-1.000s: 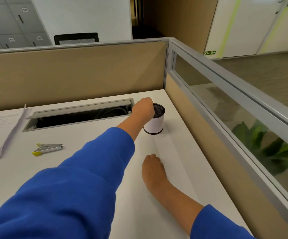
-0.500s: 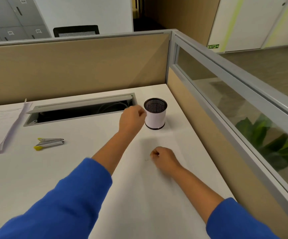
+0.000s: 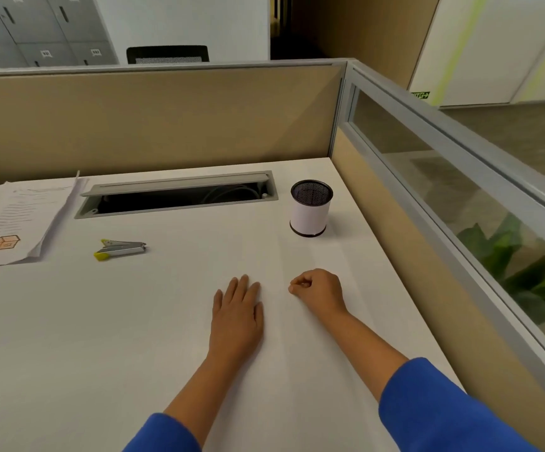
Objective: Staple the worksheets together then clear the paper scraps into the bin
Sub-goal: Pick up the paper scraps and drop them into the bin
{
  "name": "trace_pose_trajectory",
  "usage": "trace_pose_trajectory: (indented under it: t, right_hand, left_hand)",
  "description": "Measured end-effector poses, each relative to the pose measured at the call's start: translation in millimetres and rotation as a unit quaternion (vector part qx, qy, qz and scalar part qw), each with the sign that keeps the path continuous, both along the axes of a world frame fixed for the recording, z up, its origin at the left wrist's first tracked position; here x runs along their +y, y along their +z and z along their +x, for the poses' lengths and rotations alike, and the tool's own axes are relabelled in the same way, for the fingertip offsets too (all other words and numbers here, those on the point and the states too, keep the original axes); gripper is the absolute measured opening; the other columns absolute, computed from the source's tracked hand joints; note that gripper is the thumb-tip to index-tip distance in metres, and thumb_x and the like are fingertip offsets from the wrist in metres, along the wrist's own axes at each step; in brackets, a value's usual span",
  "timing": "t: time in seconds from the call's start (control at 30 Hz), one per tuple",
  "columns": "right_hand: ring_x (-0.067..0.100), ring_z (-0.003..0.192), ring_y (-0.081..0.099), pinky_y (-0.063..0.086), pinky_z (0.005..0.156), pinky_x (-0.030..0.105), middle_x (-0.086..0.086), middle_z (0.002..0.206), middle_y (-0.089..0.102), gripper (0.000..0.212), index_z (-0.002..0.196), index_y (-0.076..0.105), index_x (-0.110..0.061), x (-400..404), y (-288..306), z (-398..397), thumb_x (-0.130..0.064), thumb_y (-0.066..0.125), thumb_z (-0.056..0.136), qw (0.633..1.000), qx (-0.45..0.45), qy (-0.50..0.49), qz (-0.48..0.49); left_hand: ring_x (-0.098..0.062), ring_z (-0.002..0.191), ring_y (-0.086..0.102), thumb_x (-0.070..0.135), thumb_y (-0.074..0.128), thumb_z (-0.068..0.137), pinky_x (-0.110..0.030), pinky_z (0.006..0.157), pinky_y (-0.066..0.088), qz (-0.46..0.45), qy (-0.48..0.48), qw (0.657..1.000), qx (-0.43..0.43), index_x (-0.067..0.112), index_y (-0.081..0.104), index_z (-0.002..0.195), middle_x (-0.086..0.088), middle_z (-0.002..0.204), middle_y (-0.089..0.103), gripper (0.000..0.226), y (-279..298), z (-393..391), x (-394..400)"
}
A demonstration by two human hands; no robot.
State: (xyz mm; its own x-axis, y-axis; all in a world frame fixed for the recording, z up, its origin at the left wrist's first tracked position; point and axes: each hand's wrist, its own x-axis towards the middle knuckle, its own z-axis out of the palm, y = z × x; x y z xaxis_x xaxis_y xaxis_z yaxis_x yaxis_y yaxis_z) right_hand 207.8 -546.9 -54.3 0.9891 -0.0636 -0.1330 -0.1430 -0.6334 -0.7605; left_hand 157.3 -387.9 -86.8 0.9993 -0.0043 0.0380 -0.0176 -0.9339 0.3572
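A small bin [image 3: 310, 213], a black mesh cup wrapped in white paper, stands at the desk's back right. The worksheets [image 3: 16, 220] lie in a stack at the far left edge. A silver stapler with yellow tips [image 3: 120, 249] rests on the desk beside them. My left hand [image 3: 236, 308] lies flat on the desk, palm down, fingers together, holding nothing. My right hand [image 3: 320, 290] rests just to its right, curled into a loose fist with thumb and fingers pinched; whether a scrap is inside cannot be seen. I see no loose scraps on the desk.
An open cable tray [image 3: 176, 199] is sunk into the white desk [image 3: 101, 337] at the back. Tan partition walls [image 3: 153, 125] close the back and the right side, with a glass panel [image 3: 460, 197] on the right.
My left hand has pulled back from the bin's rim toward me and now lies flat on the desk. My right hand closed into a fist and stayed in place.
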Motion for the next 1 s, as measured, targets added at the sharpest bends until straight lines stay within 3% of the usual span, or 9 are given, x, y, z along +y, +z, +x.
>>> trace_pose_trajectory:
  t: [0.13,0.3,0.37,0.43,0.5,0.63,0.83,0.93,1.0]
  right_hand:
    - [0.017,0.078,0.062,0.048,0.068,0.024,0.007,0.091,0.072,0.015,0.082,0.072,-0.003,7.2,4.0,0.8,-0.005,0.057,0.082,0.997,0.009,0.024,-0.069]
    - [0.024,0.086,0.054,0.036,0.066,0.026,0.005,0.082,0.048,0.021,0.073,0.053,-0.009,17.0,13.8,1.5,0.007,0.044,0.084,0.956,0.009,0.118,-0.269]
    - [0.027,0.096,0.057,0.036,0.067,0.026,0.004,0.082,0.048,0.027,0.065,0.042,-0.011,19.3,13.8,1.5,0.008,0.045,0.084,0.940,0.010,0.131,-0.314]
    - [0.028,0.106,0.057,0.042,0.073,0.028,0.012,0.108,0.056,0.017,0.084,0.056,-0.006,22.0,13.6,1.9,0.008,0.045,0.086,0.928,0.005,0.141,-0.345]
    - [0.028,0.110,0.056,0.046,0.082,0.029,0.015,0.121,0.054,0.026,0.108,0.057,-0.003,24.7,13.0,1.8,0.006,0.045,0.087,0.918,-0.004,0.148,-0.367]
    - [0.026,0.112,0.055,0.047,0.087,0.028,0.014,0.124,0.053,0.029,0.114,0.054,-0.002,25.8,9.1,0.3,0.004,0.043,0.088,0.912,-0.007,0.155,-0.381]
    - [0.027,0.109,0.057,0.045,0.080,0.029,0.013,0.122,0.053,0.028,0.113,0.049,-0.003,22.6,6.8,-1.6,0.001,0.041,0.087,0.916,-0.008,0.159,-0.368]
    - [0.030,0.098,0.059,0.036,0.068,0.028,0.011,0.100,0.053,0.016,0.082,0.043,-0.012,14.6,9.3,1.2,0.003,0.040,0.083,0.921,0.004,0.178,-0.345]
    - [0.031,0.081,0.052,0.033,0.063,0.029,0.007,0.080,0.044,0.025,0.066,0.031,-0.014,6.6,9.7,6.1,0.006,0.037,0.080,0.941,0.023,0.169,-0.291]
  left_hand:
    - [-0.018,0.146,0.011,0.027,0.028,0.097,-0.040,0.120,0.007,-0.007,0.007,1.000,0.001,0.023,0.030,0.144,0.001,0.157,0.020,0.047,1.9,-0.8,-1.5]
    - [-0.018,0.147,0.010,0.028,0.027,0.097,-0.040,0.120,0.005,-0.016,0.007,1.000,0.002,0.024,0.029,0.144,0.001,0.157,0.019,0.047,4.8,-1.6,-1.6]
    - [-0.018,0.147,0.010,0.027,0.027,0.098,-0.040,0.120,0.005,-0.024,0.006,1.000,0.001,0.023,0.030,0.144,0.000,0.157,0.020,0.047,5.4,-3.0,-2.1]
    - [-0.018,0.147,0.009,0.028,0.026,0.098,-0.039,0.121,0.004,-0.022,0.007,1.000,0.002,0.024,0.029,0.144,0.001,0.157,0.019,0.047,5.7,-4.0,-2.2]
    - [-0.017,0.147,0.008,0.028,0.025,0.098,-0.039,0.121,0.004,-0.017,0.008,1.000,0.002,0.024,0.029,0.144,0.001,0.157,0.018,0.047,5.9,-3.9,-1.8]
    - [-0.018,0.147,0.008,0.028,0.025,0.098,-0.039,0.121,0.004,-0.012,0.009,1.000,0.001,0.024,0.028,0.144,0.001,0.157,0.018,0.047,5.9,-3.4,-2.0]
    - [-0.017,0.147,0.008,0.029,0.024,0.098,-0.039,0.121,0.004,-0.009,0.006,1.000,0.004,0.024,0.027,0.145,0.001,0.157,0.017,0.047,6.0,-2.2,-1.1]
    - [-0.018,0.146,0.009,0.028,0.024,0.098,-0.040,0.121,0.005,-0.009,0.006,1.000,0.001,0.023,0.028,0.144,0.001,0.157,0.019,0.047,6.8,-2.5,-1.8]
    - [-0.018,0.146,0.009,0.027,0.024,0.098,-0.040,0.120,0.006,-0.007,0.005,1.000,0.001,0.023,0.029,0.144,0.001,0.157,0.019,0.046,7.7,-2.3,-1.9]
